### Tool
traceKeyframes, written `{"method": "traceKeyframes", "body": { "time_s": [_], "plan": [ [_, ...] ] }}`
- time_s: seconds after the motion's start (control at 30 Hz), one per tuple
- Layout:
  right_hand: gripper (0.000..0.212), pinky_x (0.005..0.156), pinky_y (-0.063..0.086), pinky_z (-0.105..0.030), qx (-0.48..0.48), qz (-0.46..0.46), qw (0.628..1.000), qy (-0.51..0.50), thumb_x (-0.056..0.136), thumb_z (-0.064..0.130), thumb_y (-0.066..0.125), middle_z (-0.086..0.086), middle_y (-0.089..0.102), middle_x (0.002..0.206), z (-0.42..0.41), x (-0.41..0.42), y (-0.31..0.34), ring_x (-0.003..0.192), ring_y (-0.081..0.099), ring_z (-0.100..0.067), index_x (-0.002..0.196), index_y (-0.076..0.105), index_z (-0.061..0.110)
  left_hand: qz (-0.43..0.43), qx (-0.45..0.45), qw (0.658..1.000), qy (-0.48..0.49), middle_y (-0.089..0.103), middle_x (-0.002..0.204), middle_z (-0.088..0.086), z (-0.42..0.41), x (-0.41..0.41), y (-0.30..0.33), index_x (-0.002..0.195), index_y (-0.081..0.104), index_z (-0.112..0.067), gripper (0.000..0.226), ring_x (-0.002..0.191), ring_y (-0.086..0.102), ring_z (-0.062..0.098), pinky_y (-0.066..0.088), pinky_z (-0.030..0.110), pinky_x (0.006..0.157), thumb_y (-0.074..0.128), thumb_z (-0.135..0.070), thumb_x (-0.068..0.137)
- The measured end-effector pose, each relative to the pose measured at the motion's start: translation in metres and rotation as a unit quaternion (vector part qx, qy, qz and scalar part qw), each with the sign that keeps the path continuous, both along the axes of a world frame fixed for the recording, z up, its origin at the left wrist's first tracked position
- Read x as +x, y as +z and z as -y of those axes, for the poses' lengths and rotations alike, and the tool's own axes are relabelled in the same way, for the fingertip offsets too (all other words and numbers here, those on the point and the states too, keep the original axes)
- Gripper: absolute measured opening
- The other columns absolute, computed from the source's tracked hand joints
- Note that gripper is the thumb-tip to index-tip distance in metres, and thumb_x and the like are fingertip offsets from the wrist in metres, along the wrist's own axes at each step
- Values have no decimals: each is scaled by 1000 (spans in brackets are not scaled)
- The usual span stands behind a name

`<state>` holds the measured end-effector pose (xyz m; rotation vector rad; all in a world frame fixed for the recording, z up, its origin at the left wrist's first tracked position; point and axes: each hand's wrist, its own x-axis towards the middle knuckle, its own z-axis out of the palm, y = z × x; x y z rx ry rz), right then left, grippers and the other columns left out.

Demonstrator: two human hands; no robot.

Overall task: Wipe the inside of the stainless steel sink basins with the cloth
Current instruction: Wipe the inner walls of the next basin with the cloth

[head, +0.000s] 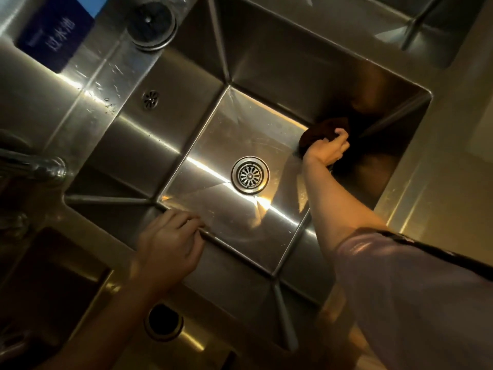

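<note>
The blue sign on the backsplash reads "过水池".

drain in basin floor, cloth right of it, faucet at left rim

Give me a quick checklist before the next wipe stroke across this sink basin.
1. Cloth in grip: ok. The right hand holds the dark cloth, bunched.
2. Cloth on steel: ok. It presses at the basin floor's far right edge, by the wall.
3. Bracing: ok. The left hand rests on the near rim of the basin.
4. Stroke path: ok. Nothing lies on the floor around the drain strainer.
5. Cloth damp enough: cannot tell.
6. Right wall wiped: cannot tell, it is in shadow.
</note>
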<state>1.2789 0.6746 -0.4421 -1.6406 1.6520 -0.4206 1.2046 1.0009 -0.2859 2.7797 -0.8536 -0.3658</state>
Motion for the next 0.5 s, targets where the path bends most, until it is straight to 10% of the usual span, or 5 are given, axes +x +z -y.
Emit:
{"method": "traceKeyframes", "body": {
  "time_s": [0.5],
  "plan": [
    [36, 103, 37, -44, -1, -206, 956, 209, 98, 29, 45, -5, 34, 146, 13, 7, -59, 124, 34, -35, 133, 49, 29, -28, -1, 999, 33, 69, 100, 1, 1, 0, 2, 100, 73, -13, 37, 92, 60, 18, 39, 24, 78, 42, -30, 87]
  ]
}}
